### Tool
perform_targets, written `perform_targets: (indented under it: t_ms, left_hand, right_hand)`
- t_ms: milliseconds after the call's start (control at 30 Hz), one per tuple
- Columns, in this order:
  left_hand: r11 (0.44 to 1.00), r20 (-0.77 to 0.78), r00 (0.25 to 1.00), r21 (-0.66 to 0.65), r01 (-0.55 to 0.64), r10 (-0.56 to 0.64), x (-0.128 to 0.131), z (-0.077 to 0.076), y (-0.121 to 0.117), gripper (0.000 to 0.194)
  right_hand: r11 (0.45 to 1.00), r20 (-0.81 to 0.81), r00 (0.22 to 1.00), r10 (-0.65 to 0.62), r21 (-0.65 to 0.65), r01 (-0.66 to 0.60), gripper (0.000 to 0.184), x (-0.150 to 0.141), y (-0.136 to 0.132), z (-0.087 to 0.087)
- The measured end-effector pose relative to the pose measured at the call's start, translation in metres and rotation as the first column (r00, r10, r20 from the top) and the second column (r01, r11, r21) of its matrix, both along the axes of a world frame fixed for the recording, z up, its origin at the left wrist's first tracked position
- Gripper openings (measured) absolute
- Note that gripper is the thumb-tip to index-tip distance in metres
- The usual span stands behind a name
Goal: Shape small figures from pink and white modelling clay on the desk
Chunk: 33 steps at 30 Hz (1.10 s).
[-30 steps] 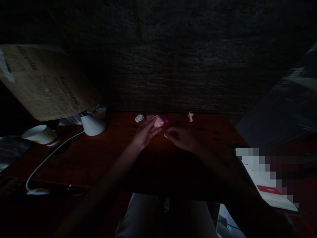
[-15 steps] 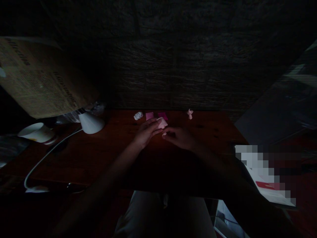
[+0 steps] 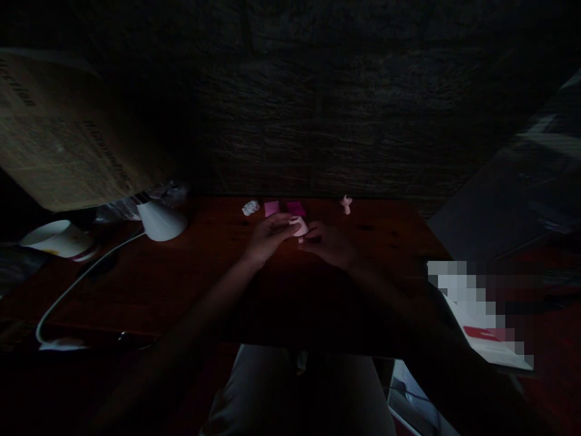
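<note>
Over the middle of the table, my left hand (image 3: pixel 269 236) grips a pale pink piece (image 3: pixel 298 226) that looks like modelling clay, thumb across its front. The piece has a hollow-looking top and flares toward its lower right. At that right side, the bent fingers of my right hand (image 3: pixel 330 243) close on its edge; a small light spot at the fingertips is too dim to make out. Just behind the hands lie a pink square (image 3: pixel 272 208) and a magenta square (image 3: pixel 296 209). A crumpled white lump (image 3: pixel 250 208) is left of them. A small pink shaped piece (image 3: pixel 346 204) stands farther right.
The wooden table (image 3: pixel 209 266) meets a dark brick-patterned wall (image 3: pixel 318 121). On the left are a lamp with a white base (image 3: pixel 162 221) and printed shade (image 3: pixel 77 133), its cord (image 3: pixel 86 270), and a white cup (image 3: pixel 59 239). A partly pixelated white object (image 3: pixel 485 339) sits at the right edge.
My right hand has moved in to the pink piece, which has been turned so its hollow top shows. The view has shifted slightly.
</note>
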<state>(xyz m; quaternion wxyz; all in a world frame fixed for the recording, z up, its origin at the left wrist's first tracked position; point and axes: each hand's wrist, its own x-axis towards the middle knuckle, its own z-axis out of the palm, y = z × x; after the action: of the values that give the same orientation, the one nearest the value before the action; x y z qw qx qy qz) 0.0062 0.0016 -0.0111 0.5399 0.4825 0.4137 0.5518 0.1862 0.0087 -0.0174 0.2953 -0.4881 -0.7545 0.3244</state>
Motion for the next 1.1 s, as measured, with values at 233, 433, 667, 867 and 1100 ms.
perform_targets:
  t_ms: [233,433,667,867,1100]
  left_hand:
    - [1.0,-0.073,0.997,0.011,0.025,-0.024,0.0019,0.0005,0.0001,0.025]
    - [0.999,-0.131,0.991,0.041,-0.002,0.007,0.0022,-0.0009,0.0002,0.022]
    - [0.998,-0.14,0.99,0.063,0.01,-0.001,0.0022,-0.0028,0.002,0.022]
    - [0.997,-0.143,0.99,0.073,0.0,0.01,0.0027,-0.0025,0.0017,0.023]
    - [0.997,-0.173,0.985,0.078,0.005,0.009,0.0032,-0.0015,0.0003,0.021]
  right_hand:
    - [0.993,0.1,0.991,-0.084,0.092,0.075,0.011,0.0007,0.0019,-0.0001]
    - [0.992,0.166,0.985,-0.054,0.117,0.035,0.008,-0.0002,0.0007,0.0012]
    - [0.994,0.177,0.983,-0.046,0.109,0.027,0.008,-0.0012,-0.0019,0.0054]
    - [0.996,0.157,0.987,-0.044,0.088,0.031,0.011,0.0001,-0.0007,0.0055]
    - [0.994,0.178,0.982,-0.062,0.095,0.045,0.01,-0.0018,-0.0017,0.0035]
